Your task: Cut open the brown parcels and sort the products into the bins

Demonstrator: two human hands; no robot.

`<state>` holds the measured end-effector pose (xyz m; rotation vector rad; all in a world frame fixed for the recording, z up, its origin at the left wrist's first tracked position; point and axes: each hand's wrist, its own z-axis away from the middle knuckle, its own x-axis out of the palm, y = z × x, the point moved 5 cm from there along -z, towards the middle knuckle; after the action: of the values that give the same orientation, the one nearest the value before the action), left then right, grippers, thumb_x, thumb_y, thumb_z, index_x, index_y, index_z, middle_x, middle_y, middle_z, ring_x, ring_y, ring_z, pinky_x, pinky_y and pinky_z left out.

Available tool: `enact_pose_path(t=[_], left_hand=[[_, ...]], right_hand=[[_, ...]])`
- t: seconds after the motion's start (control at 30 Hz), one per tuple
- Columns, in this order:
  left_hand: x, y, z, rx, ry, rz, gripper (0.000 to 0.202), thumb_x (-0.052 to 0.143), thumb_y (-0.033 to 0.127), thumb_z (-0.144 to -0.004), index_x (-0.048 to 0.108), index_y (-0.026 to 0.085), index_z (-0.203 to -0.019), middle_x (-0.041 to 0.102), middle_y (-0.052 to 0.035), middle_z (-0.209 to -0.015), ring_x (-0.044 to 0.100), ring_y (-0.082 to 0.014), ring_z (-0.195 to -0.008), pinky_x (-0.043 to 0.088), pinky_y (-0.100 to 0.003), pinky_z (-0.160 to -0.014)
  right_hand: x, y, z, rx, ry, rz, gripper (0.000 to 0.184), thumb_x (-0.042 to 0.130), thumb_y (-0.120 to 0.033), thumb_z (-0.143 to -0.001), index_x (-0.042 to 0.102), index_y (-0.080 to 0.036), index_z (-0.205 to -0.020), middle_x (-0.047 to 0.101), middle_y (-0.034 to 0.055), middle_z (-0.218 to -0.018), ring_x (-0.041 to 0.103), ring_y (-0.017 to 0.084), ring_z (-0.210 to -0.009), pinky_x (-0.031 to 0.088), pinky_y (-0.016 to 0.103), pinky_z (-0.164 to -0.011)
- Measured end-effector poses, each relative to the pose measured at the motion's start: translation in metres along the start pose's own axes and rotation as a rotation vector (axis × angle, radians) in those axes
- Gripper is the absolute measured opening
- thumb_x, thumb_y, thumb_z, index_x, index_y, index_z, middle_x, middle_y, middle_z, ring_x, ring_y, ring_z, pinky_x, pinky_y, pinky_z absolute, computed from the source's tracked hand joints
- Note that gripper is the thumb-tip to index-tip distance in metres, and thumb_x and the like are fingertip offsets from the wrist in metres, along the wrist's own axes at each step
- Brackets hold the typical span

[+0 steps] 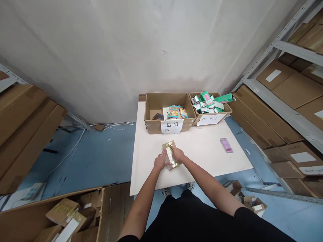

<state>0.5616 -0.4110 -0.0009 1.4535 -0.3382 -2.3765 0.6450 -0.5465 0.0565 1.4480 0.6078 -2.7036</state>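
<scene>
A small brown cardboard box (169, 155) with shiny tape and a white label lies on the white table in front of me. My left hand (160, 160) holds down its left side, thumb and fingers apart on the cardboard. My right hand (177, 154) is closed over the box's right side, near the label. Something small and dark shows at its fingertips, too small to name.
Behind the box stand an open carton (153, 129) of colourful packets and another carton (193, 122) of green-and-white boxes. A pixelated pinkish item (226, 145) lies at the table's right. A large carton (101, 215) of parcels stands lower left; shelving (262, 85) flanks the right.
</scene>
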Motion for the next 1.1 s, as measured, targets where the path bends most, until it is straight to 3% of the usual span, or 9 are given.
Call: enact_pose_path(t=[0.13, 0.37, 0.5, 0.57, 0.67, 0.8, 0.97, 1.1], left_hand=[[0.001, 0.002, 0.000, -0.009, 0.011, -0.011, 0.103, 0.064, 0.065, -0.088, 0.009, 0.037, -0.170, 0.005, -0.0041, -0.181, 0.050, -0.0386, -0.139, 0.051, -0.049, -0.102], [0.001, -0.004, -0.001, -0.049, 0.021, -0.001, 0.107, 0.068, 0.062, -0.085, 0.008, 0.040, -0.170, 0.002, 0.0016, -0.181, 0.049, -0.0391, -0.136, 0.051, -0.049, -0.101], [0.006, 0.007, -0.003, -0.101, 0.059, -0.013, 0.106, 0.063, 0.070, -0.087, 0.008, 0.036, -0.171, 0.004, -0.0028, -0.181, 0.054, -0.0376, -0.132, 0.054, -0.046, -0.099], [0.014, 0.026, -0.004, -0.144, 0.121, -0.006, 0.105, 0.057, 0.075, -0.090, 0.010, 0.030, -0.172, 0.005, -0.0083, -0.181, 0.056, -0.0371, -0.130, 0.055, -0.045, -0.098], [0.034, 0.070, -0.008, -0.241, 0.216, -0.013, 0.102, 0.047, 0.074, -0.095, 0.013, 0.016, -0.171, 0.010, -0.0188, -0.178, 0.057, -0.0385, -0.130, 0.056, -0.045, -0.098], [0.067, 0.143, -0.015, -0.339, 0.256, -0.045, 0.087, 0.033, 0.058, -0.104, 0.014, 0.003, -0.169, 0.017, -0.0287, -0.174, 0.061, -0.0376, -0.126, 0.057, -0.045, -0.097], [0.091, 0.219, -0.033, -0.222, 0.198, -0.069, 0.074, 0.030, 0.049, -0.107, 0.028, 0.005, -0.166, 0.039, -0.0303, -0.162, 0.058, -0.0389, -0.130, 0.055, -0.048, -0.100], [0.077, 0.245, -0.055, -0.032, 0.205, -0.099, 0.055, 0.041, 0.044, -0.106, 0.056, 0.014, -0.150, 0.059, -0.0228, -0.142, 0.053, -0.0402, -0.136, 0.047, -0.056, -0.110]], right_hand=[[0.013, 0.018, 0.019, -0.029, 0.058, -0.126, 0.088, 0.069, -0.024, -0.082, 0.037, -0.026, -0.164, 0.080, 0.0123, -0.102, 0.075, 0.032, -0.095, 0.049, 0.035, -0.076], [0.051, 0.081, 0.093, -0.075, -0.078, -0.129, 0.062, 0.065, -0.025, -0.084, 0.062, -0.031, -0.145, 0.079, 0.0113, -0.105, 0.073, 0.034, -0.097, 0.047, 0.037, -0.079], [0.042, 0.127, 0.126, -0.099, -0.097, -0.108, 0.058, 0.059, -0.027, -0.089, 0.061, -0.033, -0.147, 0.078, 0.0100, -0.102, 0.072, 0.032, -0.093, 0.045, 0.035, -0.078], [0.024, 0.145, 0.125, -0.077, 0.011, -0.157, 0.061, 0.052, -0.030, -0.097, 0.048, -0.033, -0.158, 0.078, 0.0091, -0.105, 0.072, 0.030, -0.093, 0.044, 0.034, -0.079], [-0.004, 0.164, 0.102, 0.028, 0.190, -0.248, 0.065, 0.045, -0.037, -0.105, 0.030, -0.031, -0.167, 0.076, 0.0106, -0.116, 0.072, 0.029, -0.097, 0.045, 0.034, -0.082], [-0.022, 0.184, 0.048, 0.181, 0.217, -0.322, 0.078, 0.055, -0.047, -0.102, 0.023, -0.022, -0.169, 0.075, 0.0160, -0.118, 0.072, 0.032, -0.105, 0.048, 0.036, -0.086], [-0.060, 0.239, -0.002, 0.245, 0.269, -0.328, 0.096, 0.077, -0.040, -0.089, 0.024, -0.022, -0.168, 0.075, 0.0146, -0.118, 0.071, 0.030, -0.109, 0.048, 0.034, -0.088], [-0.085, 0.290, -0.008, 0.202, 0.290, -0.358, 0.093, 0.077, -0.040, -0.087, 0.030, -0.023, -0.166, 0.076, 0.0126, -0.115, 0.071, 0.030, -0.106, 0.049, 0.034, -0.088]])
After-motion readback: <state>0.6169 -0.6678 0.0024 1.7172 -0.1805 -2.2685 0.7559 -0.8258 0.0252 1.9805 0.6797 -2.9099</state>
